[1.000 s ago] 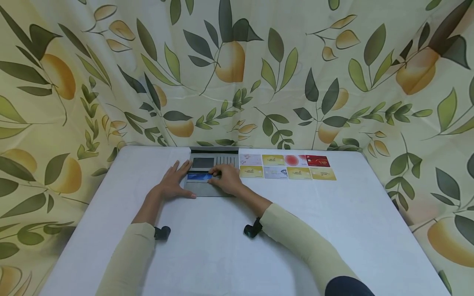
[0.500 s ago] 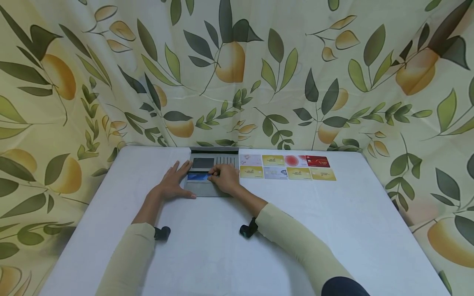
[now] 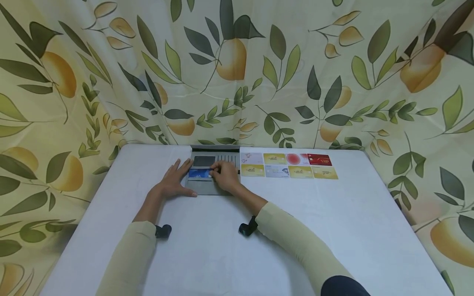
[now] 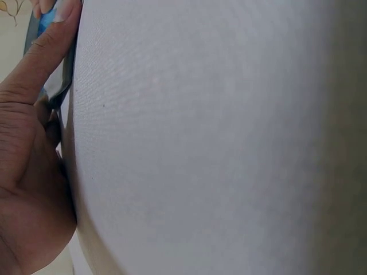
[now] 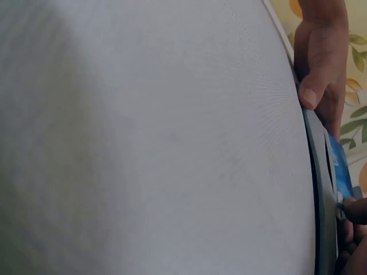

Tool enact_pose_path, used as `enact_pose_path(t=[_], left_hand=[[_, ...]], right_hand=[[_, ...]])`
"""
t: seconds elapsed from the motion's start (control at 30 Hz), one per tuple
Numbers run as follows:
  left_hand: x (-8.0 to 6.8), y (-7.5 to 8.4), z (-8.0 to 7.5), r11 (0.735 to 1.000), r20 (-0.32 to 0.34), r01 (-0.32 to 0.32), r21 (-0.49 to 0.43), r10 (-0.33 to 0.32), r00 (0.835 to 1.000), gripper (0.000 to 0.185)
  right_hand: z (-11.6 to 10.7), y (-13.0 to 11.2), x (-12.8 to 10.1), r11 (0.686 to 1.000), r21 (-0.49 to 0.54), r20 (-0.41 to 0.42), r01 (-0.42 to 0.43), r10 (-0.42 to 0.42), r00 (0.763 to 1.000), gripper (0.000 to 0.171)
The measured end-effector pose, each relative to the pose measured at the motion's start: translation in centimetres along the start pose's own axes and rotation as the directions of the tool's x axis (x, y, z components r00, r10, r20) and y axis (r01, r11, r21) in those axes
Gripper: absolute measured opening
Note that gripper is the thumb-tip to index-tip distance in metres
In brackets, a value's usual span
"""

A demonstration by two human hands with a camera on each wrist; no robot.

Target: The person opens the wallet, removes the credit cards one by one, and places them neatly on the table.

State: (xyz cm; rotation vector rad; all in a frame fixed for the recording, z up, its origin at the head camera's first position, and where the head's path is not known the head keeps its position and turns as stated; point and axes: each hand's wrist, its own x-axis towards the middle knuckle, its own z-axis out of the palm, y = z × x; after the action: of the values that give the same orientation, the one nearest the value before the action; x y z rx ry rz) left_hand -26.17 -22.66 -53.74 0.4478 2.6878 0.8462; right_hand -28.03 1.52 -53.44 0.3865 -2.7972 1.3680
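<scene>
A flat grey device [image 3: 205, 189] with a dark rectangular panel [image 3: 204, 161] and a row of dark slits lies at the table's far edge. Across its middle is a blue card [image 3: 198, 173], also visible in the right wrist view as a blue card standing slightly tilted [image 5: 340, 166]. My right hand [image 3: 225, 176] pinches the card's right end between thumb and fingers; the hand hides that end. Against the device's left side rests my left hand [image 3: 173, 181], fingers spread, its thumb near the front left corner. In the left wrist view, the thumb [image 4: 43, 54] lies along the device's edge.
Right of the device, several cards lie in two rows, among them a red VIP card [image 3: 319, 160] and a gold card [image 3: 324, 172]. A white cloth [image 3: 207, 255] covers the table. A leaf-and-fruit patterned curtain [image 3: 259, 119] hangs behind the far edge.
My right hand and forearm have shifted slightly left, still pinching the blue card, and a little more of the card's face shows. The left hand stays in place. The head view has shifted slightly.
</scene>
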Motion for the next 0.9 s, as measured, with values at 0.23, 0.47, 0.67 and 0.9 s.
enact_pose_path(t=[0.23, 0.47, 0.67, 0.9], left_hand=[[-0.2, 0.4, -0.2, 1.0, -0.002, 0.021, -0.013, -0.021, 1.0, 0.128], [-0.1, 0.7, -0.1, 1.0, 0.004, 0.021, 0.004, -0.021, 1.0, 0.128], [-0.1, 0.7, -0.1, 1.0, 0.003, 0.025, 0.017, -0.025, 1.0, 0.127], [-0.1, 0.5, -0.1, 0.999, 0.008, 0.02, 0.03, -0.02, 1.0, 0.127]], right_hand=[[-0.1, 0.5, 0.4, 0.983, 0.171, -0.032, -0.067, 0.074, 0.997, 0.012], [-0.7, 1.1, 0.2, 0.967, 0.253, 0.01, -0.019, 0.017, 1.0, 0.012], [-1.1, 1.4, 0.2, 0.976, 0.215, 0.022, 0.024, -0.03, 0.999, 0.017], [-1.5, 1.8, 0.1, 0.992, 0.123, 0.113, 0.033, -0.047, 0.992, 0.062]])
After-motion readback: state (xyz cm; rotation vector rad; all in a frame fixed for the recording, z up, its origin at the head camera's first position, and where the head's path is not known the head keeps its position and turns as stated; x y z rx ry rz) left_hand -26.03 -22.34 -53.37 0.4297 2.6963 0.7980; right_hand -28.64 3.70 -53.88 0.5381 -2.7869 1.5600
